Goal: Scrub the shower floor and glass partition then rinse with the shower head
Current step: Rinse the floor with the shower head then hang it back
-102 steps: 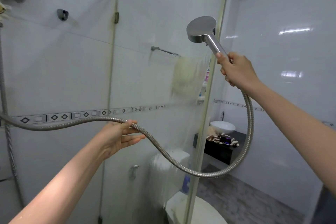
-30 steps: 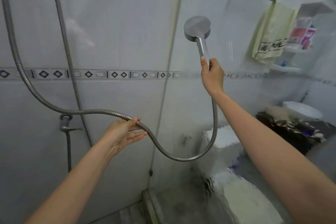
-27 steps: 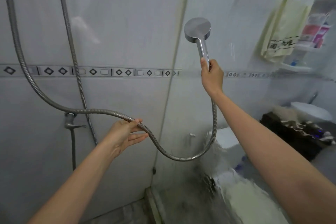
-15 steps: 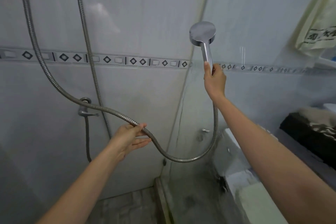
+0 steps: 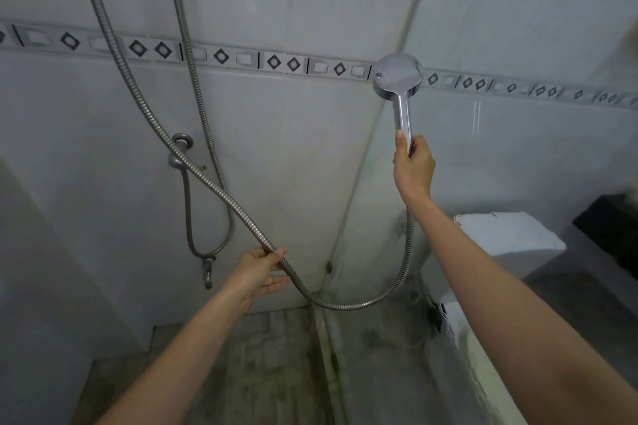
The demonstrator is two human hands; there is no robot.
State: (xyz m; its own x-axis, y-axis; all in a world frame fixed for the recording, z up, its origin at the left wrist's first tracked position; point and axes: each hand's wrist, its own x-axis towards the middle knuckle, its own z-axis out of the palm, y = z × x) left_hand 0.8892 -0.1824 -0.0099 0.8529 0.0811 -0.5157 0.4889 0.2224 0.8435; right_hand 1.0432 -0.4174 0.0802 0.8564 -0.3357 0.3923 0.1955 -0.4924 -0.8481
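Note:
My right hand [image 5: 413,166] grips the handle of the chrome shower head [image 5: 397,76], held upright with its round face turned toward the glass partition [image 5: 500,155]. Water runs down the lower part of the glass. The metal hose [image 5: 221,190] loops down from the handle and up to the left. My left hand [image 5: 260,272] holds the hose between thumb and fingers, the other fingers loosely extended. The grey tiled shower floor [image 5: 269,355] shows below, wet and streaked.
A wall valve [image 5: 179,152] with a second hose loop [image 5: 207,245] hangs on the white tiled wall at left. A patterned tile band [image 5: 221,57] crosses the wall. A white toilet tank [image 5: 504,235] and a dark cabinet [image 5: 611,228] show through the glass.
My view has tilted down toward the floor and the partition's lower half. Both hands keep their hold; the shower head has dropped lower along the glass.

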